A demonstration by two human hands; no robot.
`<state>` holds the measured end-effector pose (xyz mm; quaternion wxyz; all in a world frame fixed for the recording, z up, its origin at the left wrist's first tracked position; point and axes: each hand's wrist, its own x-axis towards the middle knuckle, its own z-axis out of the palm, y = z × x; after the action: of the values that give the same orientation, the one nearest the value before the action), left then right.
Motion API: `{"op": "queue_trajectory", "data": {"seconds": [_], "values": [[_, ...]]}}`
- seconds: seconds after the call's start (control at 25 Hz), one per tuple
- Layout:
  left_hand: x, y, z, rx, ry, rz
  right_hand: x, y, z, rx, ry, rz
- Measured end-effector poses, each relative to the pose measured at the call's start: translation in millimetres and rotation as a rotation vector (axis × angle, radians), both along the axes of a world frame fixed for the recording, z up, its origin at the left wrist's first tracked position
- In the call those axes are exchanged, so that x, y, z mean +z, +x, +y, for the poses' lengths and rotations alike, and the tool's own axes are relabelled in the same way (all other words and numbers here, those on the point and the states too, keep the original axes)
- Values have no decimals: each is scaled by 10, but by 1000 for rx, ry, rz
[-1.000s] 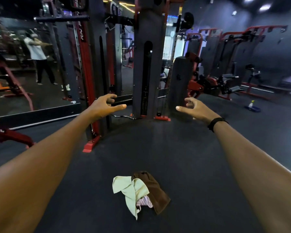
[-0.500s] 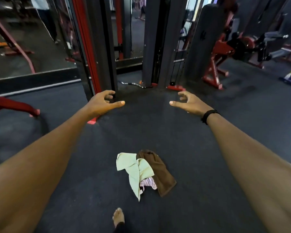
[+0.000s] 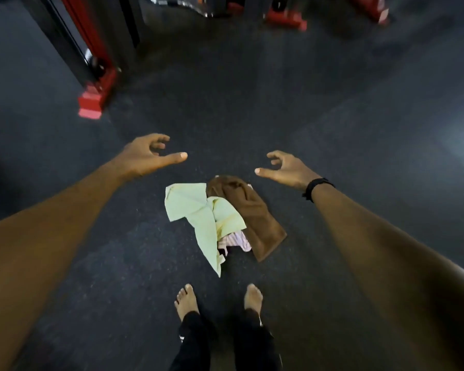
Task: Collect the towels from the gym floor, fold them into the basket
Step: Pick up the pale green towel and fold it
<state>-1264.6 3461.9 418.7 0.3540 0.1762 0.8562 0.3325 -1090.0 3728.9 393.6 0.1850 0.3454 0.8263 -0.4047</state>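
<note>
Dark rubber gym floor [image 3: 332,129] fills the view, red-footed machine frame [image 3: 97,95] off to the upper left, and right in the middle sits the heap of towels, just ahead of two bare feet [image 3: 186,299]. No basket in sight.

Biggest piece: the pale green towel [image 3: 196,210], crumpled, its long tail trailing toward the feet. Beside it and partly overlapping, the brown towel [image 3: 257,218], a long strip running from the far end diagonally down to the right. Tucked under both, a small pink striped towel [image 3: 235,241], barely peeking out.

Both arms are stretched out above the pile. Left hand [image 3: 148,156]: fingers loosely curled, thumb out, a wide-open grip holding nothing. Right hand [image 3: 287,168], black wristband [image 3: 315,188] behind it: same story, empty.

These look soft, light and limp; they'll likely sag and tangle. Best bet, I'd say, is pinching a corner or short edge of the top green one and lifting it clear.
</note>
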Motion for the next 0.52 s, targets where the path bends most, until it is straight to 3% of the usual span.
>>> {"op": "queue_trajectory", "data": {"seconds": [0.32, 0.52], "values": [[-2856, -104, 346, -20, -107, -164, -3130, 4, 245, -64, -69, -174], [-4121, 105, 249, 34, -157, -252, -4659, 202, 208, 15, 29, -325]]}}
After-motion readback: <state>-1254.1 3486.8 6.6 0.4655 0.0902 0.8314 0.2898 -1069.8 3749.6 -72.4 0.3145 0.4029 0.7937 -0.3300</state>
